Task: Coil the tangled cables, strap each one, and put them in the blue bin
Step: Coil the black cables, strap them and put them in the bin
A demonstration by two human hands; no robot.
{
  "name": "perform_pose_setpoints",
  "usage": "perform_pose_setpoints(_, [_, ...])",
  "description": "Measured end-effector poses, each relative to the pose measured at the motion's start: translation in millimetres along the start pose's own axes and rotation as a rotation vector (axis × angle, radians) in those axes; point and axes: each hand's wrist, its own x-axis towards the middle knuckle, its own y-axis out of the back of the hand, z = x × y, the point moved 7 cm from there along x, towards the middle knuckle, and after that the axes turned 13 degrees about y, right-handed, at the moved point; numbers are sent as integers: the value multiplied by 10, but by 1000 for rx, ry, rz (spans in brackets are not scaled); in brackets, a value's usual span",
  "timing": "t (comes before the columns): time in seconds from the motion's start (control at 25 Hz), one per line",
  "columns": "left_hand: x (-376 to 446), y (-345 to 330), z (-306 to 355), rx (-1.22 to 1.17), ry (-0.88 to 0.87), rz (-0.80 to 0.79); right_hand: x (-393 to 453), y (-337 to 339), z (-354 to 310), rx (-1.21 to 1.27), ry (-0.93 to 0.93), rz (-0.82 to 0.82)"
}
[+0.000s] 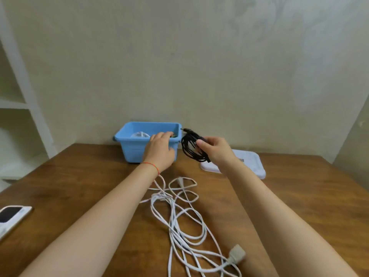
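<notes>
I saw the right hand (216,149) at about 1 o'clock from table centre, fingers and thumb curled round a coiled black cable (192,145), which hung off the table just right of the blue bin (137,148); one plug end stuck up at 12 o'clock from the coil, close to the bin's right rim. No strap on the coil that I could make out (too dark and small). The left hand (159,150) reached over the bin's near right corner, at 11 o'clock from centre, fingertips dipped inside; I couldn't tell whether they pinched anything, though something small and dark sat right at the tips. A red thread bracelet (152,165) circled that wrist. Inside the bin, at its left, a white coiled cable (140,135) showed above the near wall. The bin stood at 12 o'clock on the wooden table (79,176), against the wall. A white lid (253,160) lay flat at 2 o'clock, partly under the right forearm. The loose white cables (179,222) sprawled tangled between the two forearms, from centre down to 6 o'clock, with a boxy grey-white connector (237,253) at 5 o'clock. A phone (12,216) lay at 9 o'clock near the table's left edge. White shelves (14,104) stood beyond at 10 o'clock.
</notes>
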Motion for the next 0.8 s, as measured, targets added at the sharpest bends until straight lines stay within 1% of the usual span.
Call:
perform_pose_setpoints(0.12, [397, 35, -534, 250, 87, 3, 451, -301, -106, 19, -20, 13])
perform_pose_setpoints(0.2, [598, 7, -777, 323, 90, -18, 694, -418, -180, -18, -8, 13])
perform_pose_setpoints(0.28, [764, -21, -899, 258, 66, -5, 906, -529, -275, -23, 21, -23])
perform_pose_setpoints(0.36, [796, -21, -855, 160, 20, -3, 1060, -565, -415, -30, 85, -47])
perform_pose_setpoints(0.4, [785, -25, -825, 121, -6, -11, 1136, -598, -485, -77, 127, -57])
perform_pose_setpoints(0.48, [703, -40, -768, 77, -53, -49, 1252, -724, -558, -231, 216, -86])
perform_pose_setpoints(0.56, [633, -27, -766, -34, -67, -93, 1281, -914, -486, -404, 273, -146])
perform_pose_setpoints(0.6, [621, 23, -769, -123, -57, -90, 1270, -1002, -392, -480, 285, -182])
perform_pose_setpoints(0.68, [653, 162, -764, -231, -27, 5, 1206, -1156, -145, -610, 269, -297])
perform_pose_setpoints(0.72, [696, 191, -744, -217, -18, 31, 1175, -1210, -38, -671, 248, -366])
perform_pose_setpoints(0.76, [748, 157, -712, -154, -19, 1, 1155, -1250, 32, -728, 224, -433])
perform_pose_setpoints(0.8, [787, 80, -669, -58, -27, -72, 1150, -1276, 59, -773, 205, -493])
